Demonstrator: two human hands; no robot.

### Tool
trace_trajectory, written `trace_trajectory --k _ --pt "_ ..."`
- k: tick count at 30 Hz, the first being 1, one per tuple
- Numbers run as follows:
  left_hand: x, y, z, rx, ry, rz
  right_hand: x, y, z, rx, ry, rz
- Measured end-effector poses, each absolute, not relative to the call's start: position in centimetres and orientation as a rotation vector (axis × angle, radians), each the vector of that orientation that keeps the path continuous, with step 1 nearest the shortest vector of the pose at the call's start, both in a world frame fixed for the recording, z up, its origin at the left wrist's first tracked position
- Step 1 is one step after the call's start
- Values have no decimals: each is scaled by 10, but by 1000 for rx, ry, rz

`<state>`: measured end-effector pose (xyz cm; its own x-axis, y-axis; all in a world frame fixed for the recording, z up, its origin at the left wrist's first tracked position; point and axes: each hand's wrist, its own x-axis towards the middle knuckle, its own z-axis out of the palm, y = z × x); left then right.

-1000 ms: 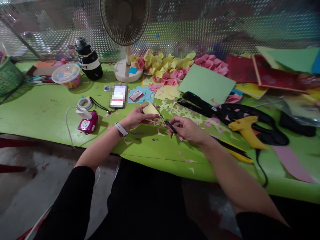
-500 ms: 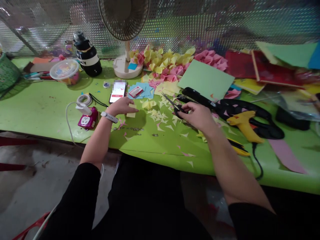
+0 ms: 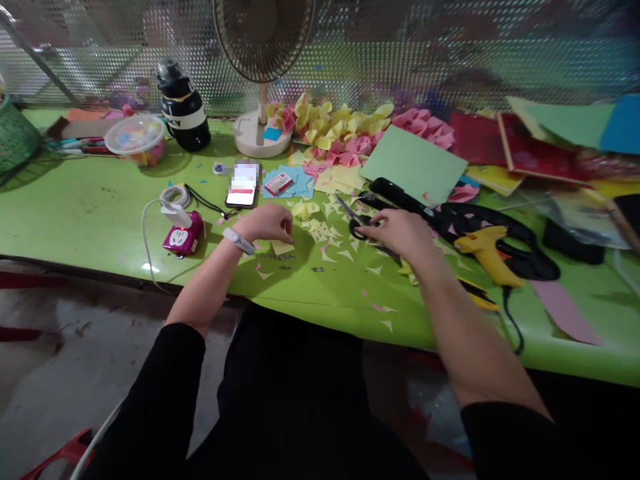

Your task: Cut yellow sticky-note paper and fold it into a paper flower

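My left hand (image 3: 267, 224), with a pale watch on the wrist, is closed with fingers bent down over a small pale yellow paper square (image 3: 283, 247). The paper shows just under the fingertips, low over the green table. My right hand (image 3: 397, 230) is closed round the black handles of a pair of scissors (image 3: 357, 220), whose blades point up and left. Between the hands lies a heap of pale yellow paper scraps (image 3: 320, 231), with a folded yellow paper piece (image 3: 305, 209) at its back edge.
A phone (image 3: 243, 185), purple socket adapter (image 3: 183, 235) and tape roll (image 3: 175, 195) lie left. A fan (image 3: 263, 133), dark bottle (image 3: 183, 110) and folded paper flowers (image 3: 330, 123) stand behind. A black stapler (image 3: 400, 198) and yellow glue gun (image 3: 487, 253) lie right.
My left hand has moved right and slightly toward me, with the paper square shifting along under its fingers. My right hand still holds the scissors in about the same place. The view has shifted slightly.
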<state>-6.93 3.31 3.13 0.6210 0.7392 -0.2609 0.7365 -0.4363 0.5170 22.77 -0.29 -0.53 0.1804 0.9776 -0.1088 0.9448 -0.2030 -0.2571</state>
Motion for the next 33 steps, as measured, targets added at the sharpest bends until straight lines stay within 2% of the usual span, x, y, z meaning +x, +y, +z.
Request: trace_trajectory --k 6,13,22,26,30,33 --pt "-67 29 27 2244 1019 -125 201 -6 -1 -1985 -2142 218" --pt "-74 36 29 2323 1142 -137 160 10 -14 -1742 -2319 364" --pt "-67 32 29 2367 1280 203 155 9 -11 -1731 -2345 400" --pt "-64 31 28 2152 1195 291 161 4 -3 -1710 -2294 434" --pt "-56 25 29 1674 1074 252 166 -5 13 -1655 -2185 439" --pt "-47 19 28 1367 1011 375 163 -11 18 -1594 -2142 425"
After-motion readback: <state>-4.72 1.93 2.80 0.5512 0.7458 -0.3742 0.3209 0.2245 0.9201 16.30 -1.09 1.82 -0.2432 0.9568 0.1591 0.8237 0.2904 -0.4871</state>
